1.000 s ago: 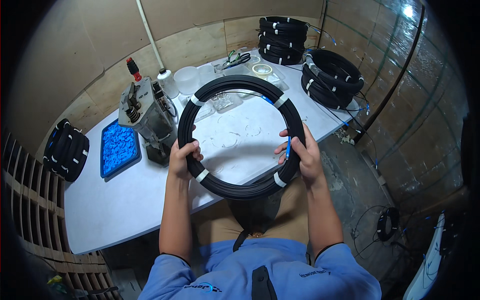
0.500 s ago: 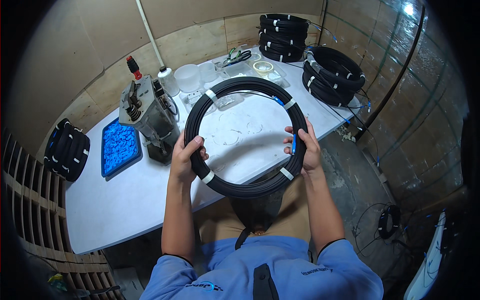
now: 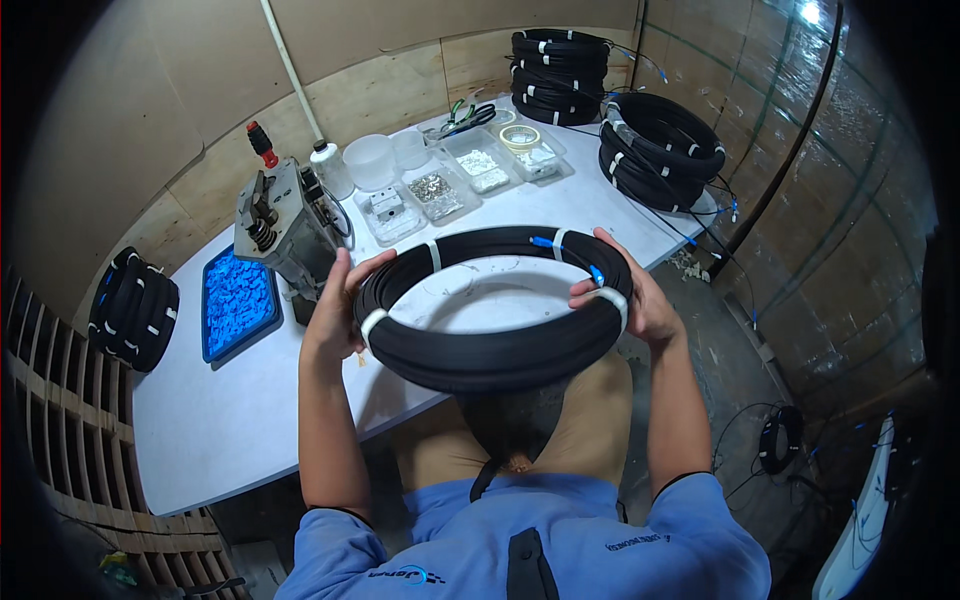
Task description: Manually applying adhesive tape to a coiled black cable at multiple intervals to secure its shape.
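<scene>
A coil of black cable (image 3: 480, 350), bound with several white ties, is held up over the near edge of the white table (image 3: 220, 430). Its ring is tilted, so the outer side faces me. My left hand (image 3: 335, 305) grips the coil's left side, with the thumb on top and the other fingers partly hidden behind it. Around the right side is my right hand (image 3: 645, 295), its fingertips showing inside the ring. Two blue connectors show on the coil: one blue connector (image 3: 541, 242) at the far rim, another blue connector (image 3: 597, 274) beside my right fingers.
A metal hand press (image 3: 285, 225) stands left of centre beside a tray of blue pieces (image 3: 238, 300). Behind the coil are clear boxes of small parts (image 3: 437, 192), a white bottle (image 3: 330, 168) and scissors (image 3: 470, 120). More cable coils (image 3: 660, 150) stand at the back right, another coil (image 3: 135, 310) far left.
The coil has tipped from facing me to lying flatter, its far rim lowered, uncovering the boxes behind. My left hand has moved slightly left and up, my right hand slightly right.
</scene>
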A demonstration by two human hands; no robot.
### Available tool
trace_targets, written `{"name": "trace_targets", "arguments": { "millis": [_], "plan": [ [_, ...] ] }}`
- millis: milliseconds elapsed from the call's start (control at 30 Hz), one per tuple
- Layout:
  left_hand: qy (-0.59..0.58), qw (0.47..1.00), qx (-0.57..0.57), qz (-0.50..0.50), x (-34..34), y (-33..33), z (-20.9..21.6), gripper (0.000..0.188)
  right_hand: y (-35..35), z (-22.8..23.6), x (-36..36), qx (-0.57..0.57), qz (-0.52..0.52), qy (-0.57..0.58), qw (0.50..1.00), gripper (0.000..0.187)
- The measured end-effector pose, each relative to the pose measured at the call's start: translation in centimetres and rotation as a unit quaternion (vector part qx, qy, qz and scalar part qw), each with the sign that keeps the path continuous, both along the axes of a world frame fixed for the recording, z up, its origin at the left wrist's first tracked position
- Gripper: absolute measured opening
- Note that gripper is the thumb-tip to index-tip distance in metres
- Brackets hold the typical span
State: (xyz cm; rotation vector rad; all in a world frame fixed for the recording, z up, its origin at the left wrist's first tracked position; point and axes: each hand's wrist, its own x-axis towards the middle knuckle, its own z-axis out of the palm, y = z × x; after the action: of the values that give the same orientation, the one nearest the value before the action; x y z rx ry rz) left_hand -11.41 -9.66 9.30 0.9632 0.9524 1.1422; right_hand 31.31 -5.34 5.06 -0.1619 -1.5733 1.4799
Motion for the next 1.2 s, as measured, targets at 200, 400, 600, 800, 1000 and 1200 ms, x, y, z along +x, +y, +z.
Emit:
{"name": "trace_targets", "arguments": {
  "millis": [200,400,600,800,1000,1200],
  "plan": [
    [-0.057,0.972,0.160,-0.164,-2.0,-0.6,-1.3,0.085,0.0,1.6,1.3,-0.061,-0.217,-0.227,0.948,0.027],
    [0.204,0.972,0.116,-0.003,0.4,-1.3,0.5,0.046,1.1,1.0,-0.3,0.039,-0.386,-0.286,0.876,0.067],
    [0.037,0.988,0.105,0.106,3.6,-0.3,-3.9,0.047,-0.3,-0.4,-4.7,-0.219,-0.309,0.019,0.925,0.057],
    [0.005,0.980,0.114,0.164,4.9,0.1,-4.8,0.043,-0.5,-1.6,-6.0,-0.223,-0.296,0.049,0.928,0.052],
    [-0.001,0.982,0.088,0.165,6.0,-1.4,-2.0,0.056,-0.8,-0.1,-5.5,-0.267,-0.349,-0.011,0.898,0.065],
    [0.044,0.994,0.087,0.039,1.7,-0.9,-2.8,0.047,-0.9,1.9,-2.3,-0.292,-0.145,-0.010,0.945,0.069]
  ]
}}
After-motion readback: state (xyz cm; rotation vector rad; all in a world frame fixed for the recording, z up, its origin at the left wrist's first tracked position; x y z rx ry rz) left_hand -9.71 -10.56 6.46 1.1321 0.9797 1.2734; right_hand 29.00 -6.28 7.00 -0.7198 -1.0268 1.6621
